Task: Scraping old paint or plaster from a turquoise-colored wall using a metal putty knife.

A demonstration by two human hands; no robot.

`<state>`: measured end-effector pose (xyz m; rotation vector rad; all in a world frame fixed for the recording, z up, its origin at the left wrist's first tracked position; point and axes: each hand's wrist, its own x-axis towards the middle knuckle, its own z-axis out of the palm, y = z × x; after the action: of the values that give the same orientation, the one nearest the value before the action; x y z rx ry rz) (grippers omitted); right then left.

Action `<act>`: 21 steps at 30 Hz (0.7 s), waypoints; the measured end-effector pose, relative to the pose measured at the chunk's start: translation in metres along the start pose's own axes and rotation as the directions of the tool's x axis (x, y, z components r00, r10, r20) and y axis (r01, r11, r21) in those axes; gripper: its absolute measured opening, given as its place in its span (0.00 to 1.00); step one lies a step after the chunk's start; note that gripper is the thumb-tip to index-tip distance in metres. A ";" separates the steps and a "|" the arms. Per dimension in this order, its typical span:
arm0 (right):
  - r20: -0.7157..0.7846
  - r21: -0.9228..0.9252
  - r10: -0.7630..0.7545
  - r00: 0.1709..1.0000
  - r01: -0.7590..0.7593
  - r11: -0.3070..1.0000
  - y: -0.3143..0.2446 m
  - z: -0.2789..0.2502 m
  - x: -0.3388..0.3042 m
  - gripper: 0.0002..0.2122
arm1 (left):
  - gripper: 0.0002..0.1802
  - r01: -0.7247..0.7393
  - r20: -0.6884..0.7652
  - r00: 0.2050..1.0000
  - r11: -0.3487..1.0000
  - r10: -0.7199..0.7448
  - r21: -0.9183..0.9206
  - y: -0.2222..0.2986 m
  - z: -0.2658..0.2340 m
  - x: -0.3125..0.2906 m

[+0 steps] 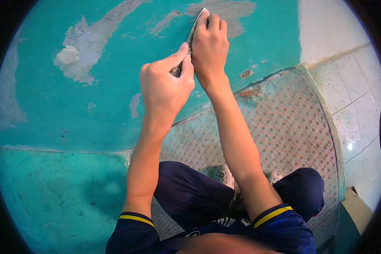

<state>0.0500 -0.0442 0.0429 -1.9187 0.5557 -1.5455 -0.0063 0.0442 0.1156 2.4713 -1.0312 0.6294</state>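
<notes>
Closed on one thin, flat tool (193, 31) were both the left grip (166, 82) and the right grip (209, 48), and it was held slantwise between them. Its upper end was pinched by the right grip, with a finger laid along it close to the tip. Its lower part was held by the left grip, and a dark, speckled portion was left exposed in the gap between the digits. Because the tool was seen nearly edge-on and was largely covered by the hands, its full shape could not be made out, nor could its contact with the surface behind it.

It was held in front of a teal painted surface (114, 114), just beside a grey patch (238, 17) near the top. Farther left, the paint was crossed by a long grey-white smear (91, 44), thickened at its lower end by a pale lump (67, 55). To the right of the right wrist, a small chip (246, 74) was exposed. Below, a dotted sheet (300, 118) was spread under the feet, bordered on the right by white tiles (353, 97). Dark trousers (186, 190) and light, perforated shoes (224, 175) were seen between the bare forearms, which were met by dark blue sleeves (133, 233) banded in yellow.
</notes>
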 end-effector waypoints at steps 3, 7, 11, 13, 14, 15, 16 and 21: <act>-0.004 0.047 -0.033 0.999 0.033 0.998 0.000 0.001 -0.007 0.19 | 0.14 -0.053 -0.001 0.999 0.996 0.053 0.072 -0.003 -0.009 -0.010; 0.056 0.094 -0.014 0.998 0.009 0.996 -0.014 0.000 -0.012 0.21 | 0.14 -0.012 -0.018 1.000 0.996 0.014 0.087 -0.007 -0.011 -0.011; 0.040 0.086 -0.005 0.999 0.002 0.996 -0.006 -0.003 -0.010 0.21 | 0.14 -0.046 0.033 0.998 0.997 0.044 0.059 -0.002 -0.012 -0.011; 0.051 0.106 -0.009 0.999 0.004 0.994 -0.014 -0.002 -0.018 0.21 | 0.14 -0.009 0.009 1.000 0.997 0.009 0.071 -0.007 -0.013 -0.019; 0.048 0.110 -0.012 0.999 0.007 0.994 -0.011 0.001 -0.017 0.21 | 0.14 0.031 -0.010 0.999 0.996 -0.030 0.083 -0.009 -0.013 -0.022; 0.042 0.125 -0.021 0.999 0.016 0.992 -0.011 0.000 -0.017 0.21 | 0.14 0.036 -0.006 0.999 0.996 -0.036 0.084 -0.009 -0.013 -0.023; 0.037 0.142 -0.030 0.999 0.025 0.990 -0.010 -0.002 -0.018 0.21 | 0.14 0.001 -0.005 1.000 0.996 -0.001 0.095 -0.007 -0.011 -0.023; 0.033 0.118 -0.030 0.999 0.026 0.993 -0.015 0.001 -0.022 0.21 | 0.14 0.100 0.023 0.995 0.995 -0.100 -0.008 -0.009 -0.016 -0.024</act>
<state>0.0448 -0.0189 0.0374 -1.8679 0.4150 -1.5253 -0.0190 0.0712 0.1141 2.5093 -0.9103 0.5652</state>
